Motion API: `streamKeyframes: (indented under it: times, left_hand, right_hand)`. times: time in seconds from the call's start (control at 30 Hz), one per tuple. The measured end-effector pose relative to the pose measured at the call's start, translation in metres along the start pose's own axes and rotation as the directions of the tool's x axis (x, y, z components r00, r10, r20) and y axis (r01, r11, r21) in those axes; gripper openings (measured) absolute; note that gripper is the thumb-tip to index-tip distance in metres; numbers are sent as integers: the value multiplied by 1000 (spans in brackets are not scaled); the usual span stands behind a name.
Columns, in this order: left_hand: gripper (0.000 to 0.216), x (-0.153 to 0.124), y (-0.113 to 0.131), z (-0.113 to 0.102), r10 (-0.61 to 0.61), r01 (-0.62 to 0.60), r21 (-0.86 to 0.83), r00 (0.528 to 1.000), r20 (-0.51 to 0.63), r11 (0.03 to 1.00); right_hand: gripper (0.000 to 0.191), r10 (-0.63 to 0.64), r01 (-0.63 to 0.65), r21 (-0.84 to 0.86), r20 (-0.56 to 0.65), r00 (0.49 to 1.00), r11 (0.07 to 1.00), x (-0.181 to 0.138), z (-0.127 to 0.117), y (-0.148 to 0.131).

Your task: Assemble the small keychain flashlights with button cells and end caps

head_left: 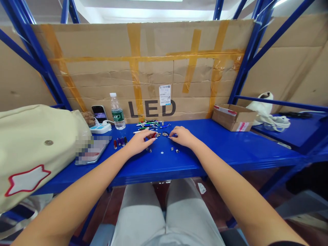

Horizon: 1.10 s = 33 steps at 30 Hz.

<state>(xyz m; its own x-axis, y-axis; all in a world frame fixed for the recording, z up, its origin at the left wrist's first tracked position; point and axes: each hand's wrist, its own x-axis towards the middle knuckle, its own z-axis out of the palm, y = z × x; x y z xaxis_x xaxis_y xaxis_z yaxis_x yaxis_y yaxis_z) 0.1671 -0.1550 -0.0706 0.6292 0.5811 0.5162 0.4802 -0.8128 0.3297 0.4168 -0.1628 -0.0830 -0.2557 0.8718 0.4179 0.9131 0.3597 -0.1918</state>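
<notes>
My left hand is closed at the blue table's middle, fingers around a small red tube. Opposite it, my right hand has its thumb and fingers drawn together at a small dark piece that I cannot make out. Between the hands lie several small round discs, like button cells. Nearer me are small metal pieces and a single pale disc. Behind the hands sits a pile of slim coloured metal tubes with clips. Several short red, blue and dark tubes stand left of my left hand.
On the left are a cream bag, a tablet-like slab, a power strip, a phone and a water bottle. A cardboard box stands at the right. Taped cardboard closes the back between blue posts.
</notes>
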Motion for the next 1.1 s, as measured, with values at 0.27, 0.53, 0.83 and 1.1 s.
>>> streamKeyframes:
  times: [0.27,0.53,0.83,1.1]
  left_hand:
    - [33,0,-1,-2,-6,5,29,999,38,1000]
    - [32,0,-1,1,41,-46,51,994,99,998]
    - [32,1,-1,5,43,-54,63,986,161,997]
    - [29,1,4,6,57,-62,27,985,164,998]
  right_hand:
    - [11,101,-95,-60,109,989,994,0,-3,6]
    - [13,43,-47,32,115,992,998,5,4,-2]
    - [9,-9,19,228,-43,999,974,8,7,-10]
    - [18,-111,150,608,-102,989,779,1,4,-32]
